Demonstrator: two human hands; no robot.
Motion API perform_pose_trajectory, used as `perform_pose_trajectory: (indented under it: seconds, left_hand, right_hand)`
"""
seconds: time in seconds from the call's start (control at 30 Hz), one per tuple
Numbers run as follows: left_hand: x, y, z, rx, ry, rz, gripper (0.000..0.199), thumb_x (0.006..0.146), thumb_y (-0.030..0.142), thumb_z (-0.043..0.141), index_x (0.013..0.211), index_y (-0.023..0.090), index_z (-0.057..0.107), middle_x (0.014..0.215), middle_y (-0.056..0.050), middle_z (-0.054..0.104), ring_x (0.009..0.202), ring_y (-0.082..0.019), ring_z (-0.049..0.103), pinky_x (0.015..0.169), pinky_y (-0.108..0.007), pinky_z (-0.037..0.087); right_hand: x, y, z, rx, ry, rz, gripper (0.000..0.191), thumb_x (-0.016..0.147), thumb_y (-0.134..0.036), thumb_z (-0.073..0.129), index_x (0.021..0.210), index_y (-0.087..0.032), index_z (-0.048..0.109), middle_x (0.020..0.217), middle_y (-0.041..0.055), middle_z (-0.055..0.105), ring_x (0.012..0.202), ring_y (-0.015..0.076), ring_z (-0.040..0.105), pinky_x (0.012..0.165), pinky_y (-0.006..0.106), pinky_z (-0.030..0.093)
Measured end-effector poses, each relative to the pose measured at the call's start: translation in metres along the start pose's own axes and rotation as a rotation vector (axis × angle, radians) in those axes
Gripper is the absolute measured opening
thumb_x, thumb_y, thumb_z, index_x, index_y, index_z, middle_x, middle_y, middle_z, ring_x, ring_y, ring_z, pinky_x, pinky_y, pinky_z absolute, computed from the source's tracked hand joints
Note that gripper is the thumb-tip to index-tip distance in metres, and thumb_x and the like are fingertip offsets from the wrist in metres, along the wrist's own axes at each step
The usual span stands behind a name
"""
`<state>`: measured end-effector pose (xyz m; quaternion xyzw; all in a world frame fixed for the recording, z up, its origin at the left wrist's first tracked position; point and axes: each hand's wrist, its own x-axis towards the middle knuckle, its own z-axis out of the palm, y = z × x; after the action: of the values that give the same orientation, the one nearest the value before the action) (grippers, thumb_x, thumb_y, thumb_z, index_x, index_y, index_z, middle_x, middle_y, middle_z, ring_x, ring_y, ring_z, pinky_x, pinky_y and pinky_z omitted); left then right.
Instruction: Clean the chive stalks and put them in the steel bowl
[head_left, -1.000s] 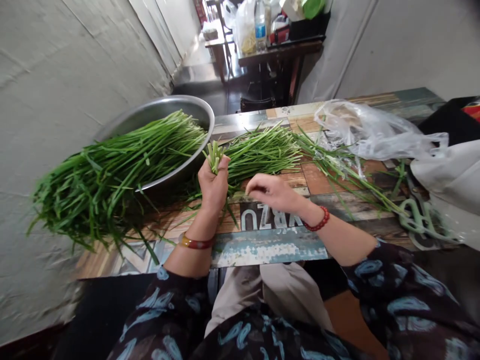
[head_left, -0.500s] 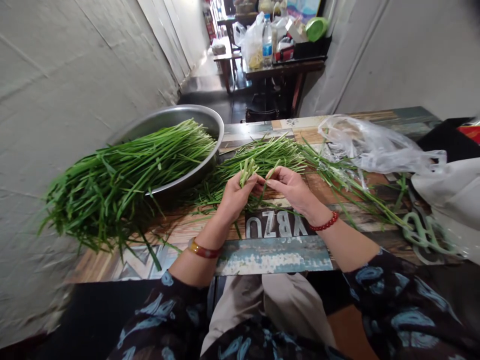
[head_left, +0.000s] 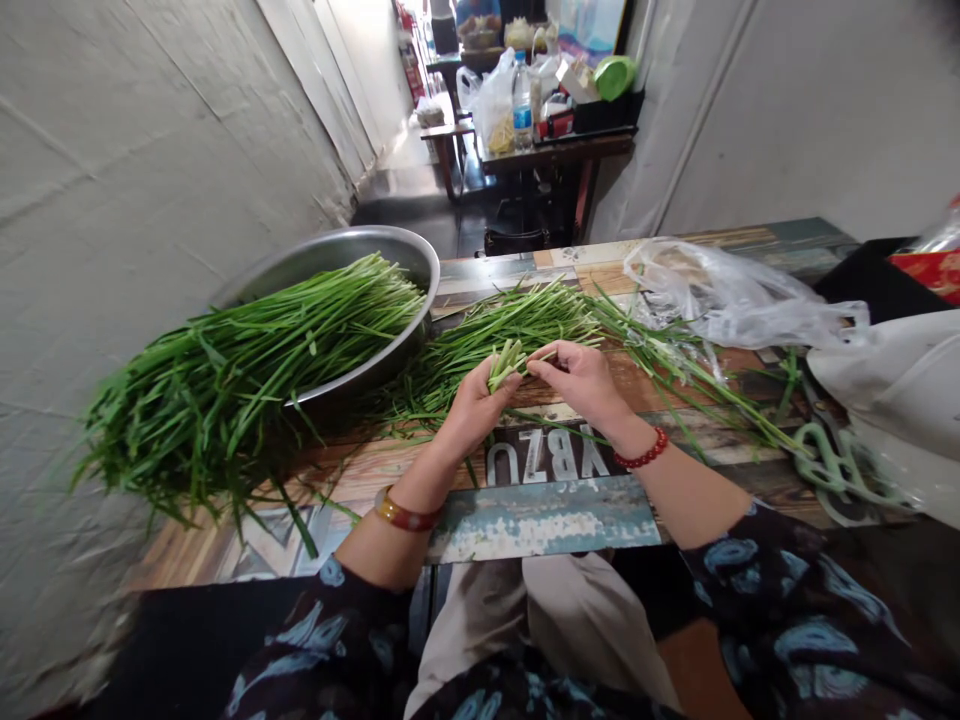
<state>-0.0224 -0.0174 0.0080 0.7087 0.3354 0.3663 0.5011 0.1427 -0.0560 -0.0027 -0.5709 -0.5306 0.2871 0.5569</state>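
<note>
My left hand (head_left: 480, 395) is closed around a small bunch of garlic chives (head_left: 508, 365), their pale cut ends pointing up and away from me. Close beside it, my right hand (head_left: 576, 380) pinches a chive stalk between thumb and fingertips, near the bunch's pale ends. Behind both hands a loose pile of chives (head_left: 517, 315) lies on the table. To the left, a large metal basin (head_left: 431, 262) holds a thick heap of chives (head_left: 255, 350), whose leaves hang over its near rim onto the table.
On the right of the patterned table (head_left: 547, 520) lie a clear plastic bag (head_left: 750, 295), scattered chive stalks (head_left: 697, 375) and green-handled scissors (head_left: 840, 465). A white rounded object (head_left: 892, 390) stands at the right edge. Farther back, another table holds a water bottle (head_left: 522, 105) and bags.
My right hand has come closer to the bunch in my left hand, and the stalk it pinches now lies lower. The camera view has shifted slightly.
</note>
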Motion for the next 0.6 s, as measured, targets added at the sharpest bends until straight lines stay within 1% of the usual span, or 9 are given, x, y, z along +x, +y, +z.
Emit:
perform_pose_trajectory:
  seconds: [0.1, 0.2, 0.27, 0.3, 0.33, 0.4, 0.47, 0.53, 0.6]
  left_hand:
    - [0.0, 0.001, -0.001, 0.017, 0.023, -0.015, 0.028, 0.084, 0.045, 0.064, 0.081, 0.018, 0.057, 0.068, 0.002, 0.053, 0.068, -0.013, 0.047, 0.063, -0.023, 0.039]
    - [0.0, 0.0, -0.002, 0.02, 0.062, -0.018, 0.028, 0.083, 0.044, 0.064, 0.078, 0.019, 0.054, 0.065, 0.002, 0.05, 0.066, -0.013, 0.045, 0.061, -0.023, 0.038]
    - [0.001, 0.0, -0.002, 0.019, 0.097, -0.015, 0.028, 0.082, 0.044, 0.065, 0.076, 0.019, 0.053, 0.063, 0.002, 0.05, 0.064, -0.013, 0.045, 0.06, -0.023, 0.037]
    - [0.001, -0.001, -0.002, 0.021, 0.11, -0.016, 0.028, 0.082, 0.044, 0.065, 0.075, 0.02, 0.052, 0.062, 0.002, 0.049, 0.064, -0.013, 0.045, 0.059, -0.023, 0.037]
    - [0.001, -0.001, -0.002, 0.024, 0.117, -0.018, 0.028, 0.082, 0.044, 0.065, 0.074, 0.02, 0.052, 0.062, 0.002, 0.049, 0.063, -0.013, 0.045, 0.058, -0.023, 0.037]
    - [0.002, -0.002, -0.002, 0.031, 0.118, -0.019, 0.029, 0.082, 0.044, 0.065, 0.074, 0.02, 0.052, 0.061, 0.002, 0.049, 0.062, -0.013, 0.045, 0.057, -0.023, 0.036]
    - [0.001, -0.003, -0.002, 0.029, 0.111, -0.01, 0.029, 0.082, 0.044, 0.066, 0.074, 0.02, 0.052, 0.059, 0.003, 0.049, 0.06, -0.013, 0.045, 0.055, -0.023, 0.035]
    - [0.001, -0.003, -0.001, 0.021, 0.1, -0.013, 0.029, 0.082, 0.043, 0.067, 0.074, 0.02, 0.053, 0.057, 0.003, 0.048, 0.056, -0.011, 0.044, 0.053, -0.022, 0.034]
    - [0.002, -0.001, -0.001, 0.007, 0.062, -0.039, 0.028, 0.083, 0.043, 0.066, 0.075, 0.019, 0.055, 0.057, 0.003, 0.05, 0.052, -0.011, 0.044, 0.051, -0.023, 0.034]
  right_hand:
    - [0.004, 0.002, -0.007, -0.011, 0.062, 0.021, 0.019, 0.075, -0.036, 0.07, 0.078, -0.017, 0.073, 0.067, 0.001, 0.068, 0.061, 0.0126, 0.055, 0.059, 0.026, 0.041]
    - [0.012, 0.008, -0.018, 0.125, 0.15, 0.05, 0.022, 0.077, -0.039, 0.07, 0.081, -0.017, 0.07, 0.073, 0.0013, 0.069, 0.066, 0.0122, 0.057, 0.063, 0.025, 0.044]
    - [0.016, 0.012, -0.025, 0.215, 0.211, 0.08, 0.026, 0.078, -0.042, 0.069, 0.082, -0.017, 0.068, 0.073, 0.001, 0.067, 0.064, 0.011, 0.055, 0.06, 0.024, 0.043]
    - [0.017, 0.012, -0.028, 0.237, 0.211, 0.093, 0.028, 0.079, -0.045, 0.067, 0.081, -0.017, 0.067, 0.072, 0.0011, 0.067, 0.063, 0.0106, 0.054, 0.058, 0.023, 0.042]
    - [0.017, 0.012, -0.03, 0.246, 0.18, 0.104, 0.03, 0.08, -0.047, 0.066, 0.082, -0.017, 0.067, 0.072, 0.0012, 0.066, 0.062, 0.0103, 0.054, 0.057, 0.023, 0.042]
    - [0.016, 0.008, -0.029, 0.239, 0.053, 0.103, 0.032, 0.08, -0.048, 0.066, 0.086, -0.017, 0.069, 0.073, 0.0013, 0.066, 0.062, 0.0103, 0.054, 0.057, 0.023, 0.042]
    - [0.012, 0.003, -0.024, 0.195, -0.057, 0.062, 0.03, 0.079, -0.045, 0.069, 0.09, -0.017, 0.07, 0.073, 0.0006, 0.066, 0.063, 0.0105, 0.054, 0.059, 0.024, 0.043]
    - [0.009, -0.001, -0.019, 0.098, -0.096, -0.008, 0.024, 0.078, -0.039, 0.069, 0.087, -0.017, 0.071, 0.072, 0.0001, 0.067, 0.063, 0.0109, 0.055, 0.061, 0.024, 0.043]
    - [0.007, -0.002, -0.015, -0.007, -0.095, -0.072, 0.019, 0.08, -0.036, 0.067, 0.08, -0.017, 0.072, 0.071, 0.0006, 0.068, 0.063, 0.0114, 0.056, 0.061, 0.025, 0.043]
